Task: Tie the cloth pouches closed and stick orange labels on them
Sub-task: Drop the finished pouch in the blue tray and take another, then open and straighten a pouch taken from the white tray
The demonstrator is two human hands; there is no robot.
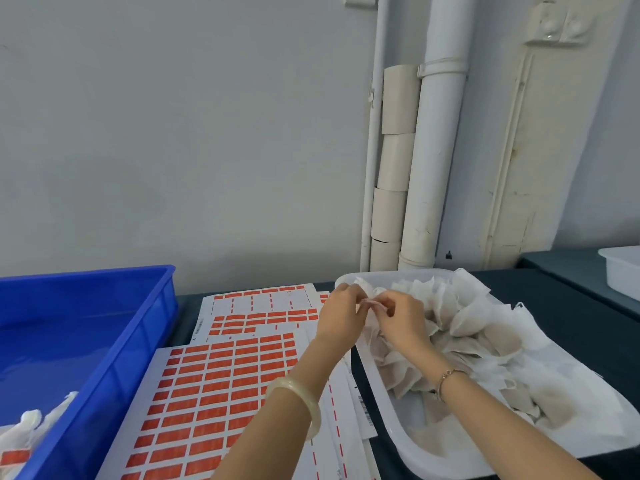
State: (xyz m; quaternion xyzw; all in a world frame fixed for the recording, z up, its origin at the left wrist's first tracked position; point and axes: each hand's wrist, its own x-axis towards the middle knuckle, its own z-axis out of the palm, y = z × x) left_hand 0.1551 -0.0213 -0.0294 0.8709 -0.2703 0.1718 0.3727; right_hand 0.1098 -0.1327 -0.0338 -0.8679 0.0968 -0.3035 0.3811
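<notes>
My left hand [341, 315] and my right hand [401, 320] meet over the near-left corner of a white tray [372, 368]. Both pinch the top of one white cloth pouch [372, 327], whose body hangs between and below them, mostly hidden by the fingers. Many more white pouches [485, 341] lie heaped in the tray. Sheets of orange labels [221, 386] lie flat on the table to the left of the tray. A labelled pouch [20, 448] rests in the blue crate at the bottom left.
A deep blue plastic crate [114, 351] stands at the left, its wall beside the label sheets. A second white tray [620, 271] sits at the far right. White pipes [433, 150] and cardboard rolls [394, 157] stand against the wall behind.
</notes>
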